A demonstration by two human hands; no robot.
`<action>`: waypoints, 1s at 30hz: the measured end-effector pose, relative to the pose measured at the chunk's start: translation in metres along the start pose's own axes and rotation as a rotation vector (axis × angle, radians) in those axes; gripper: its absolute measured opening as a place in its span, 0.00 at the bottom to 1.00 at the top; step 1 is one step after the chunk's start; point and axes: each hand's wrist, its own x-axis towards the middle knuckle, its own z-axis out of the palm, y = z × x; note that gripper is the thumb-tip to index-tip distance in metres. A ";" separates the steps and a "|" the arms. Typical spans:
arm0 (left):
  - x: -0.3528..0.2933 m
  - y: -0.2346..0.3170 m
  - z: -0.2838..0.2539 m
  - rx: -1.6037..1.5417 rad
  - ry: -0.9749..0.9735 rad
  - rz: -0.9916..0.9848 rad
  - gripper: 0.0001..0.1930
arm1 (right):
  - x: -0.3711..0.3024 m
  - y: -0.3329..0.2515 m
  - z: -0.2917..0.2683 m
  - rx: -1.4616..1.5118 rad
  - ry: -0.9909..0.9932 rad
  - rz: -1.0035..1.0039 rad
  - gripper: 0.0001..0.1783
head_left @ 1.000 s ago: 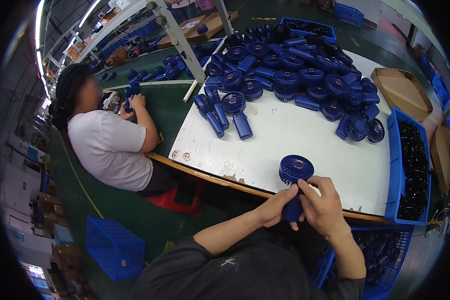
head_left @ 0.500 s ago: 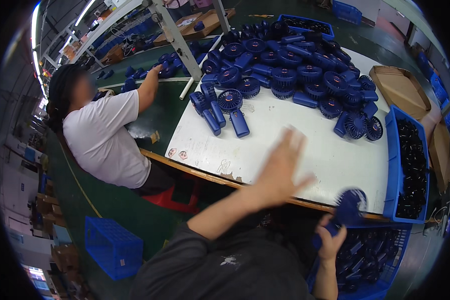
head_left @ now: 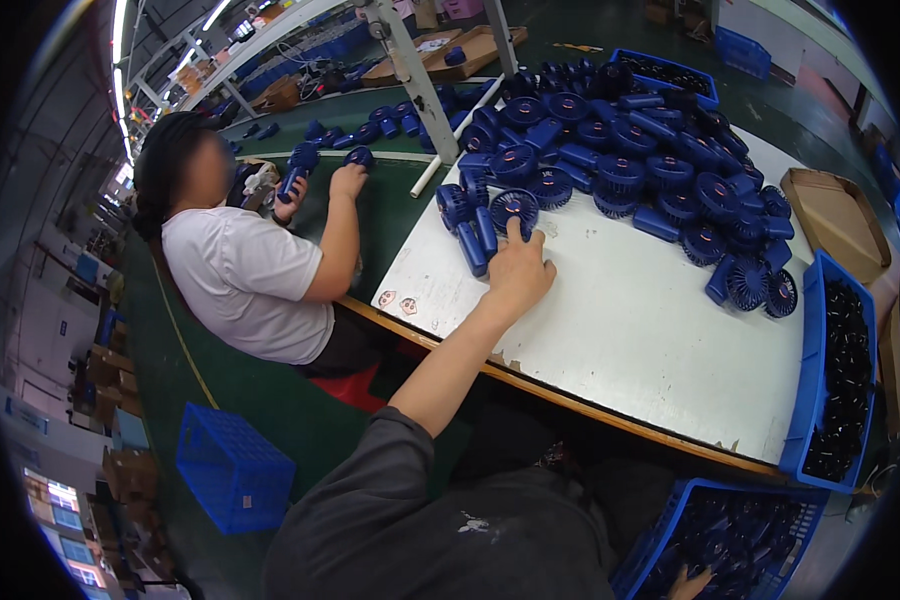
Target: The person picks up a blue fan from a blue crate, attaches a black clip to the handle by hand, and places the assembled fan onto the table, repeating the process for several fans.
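My left hand (head_left: 518, 272) reaches over the white table to a dark blue handheld fan (head_left: 513, 207). Its fingers curl over the fan's handle, which they mostly hide, and the index finger lies at the round head. Directly left of it lie more fans of the same kind, their handles (head_left: 473, 248) toward me. My right hand (head_left: 690, 583) is low at the bottom edge, over a blue crate (head_left: 676, 510) full of dark blue fans. Its fingers are apart and I make out no fan between them; part of the hand is cut off by the picture's edge.
A large heap of blue fans (head_left: 620, 170) covers the table's far side. At the right edge stands a blue bin (head_left: 810, 370) of small black parts, beside an open cardboard box (head_left: 835, 225). A co-worker (head_left: 245, 260) sits at left, handling fans. An upright metal post (head_left: 415, 90) rises behind the table.
My left hand has moved left and forward onto the fan. My right hand has lowered into the crate, and the fan it held no longer shows there. The co-worker's hands now hold fans.
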 end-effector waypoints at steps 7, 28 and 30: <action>-0.063 0.015 -0.021 -1.381 -0.427 -0.303 0.38 | 0.059 -0.053 -0.006 0.144 -0.264 0.004 0.42; -0.153 0.123 -0.005 -1.962 -0.581 -0.265 0.29 | 0.018 -0.380 -0.098 1.438 -1.028 -0.271 0.21; -0.154 0.125 -0.005 -1.936 -0.577 -0.289 0.29 | 0.018 -0.378 -0.097 1.474 -1.045 -0.225 0.22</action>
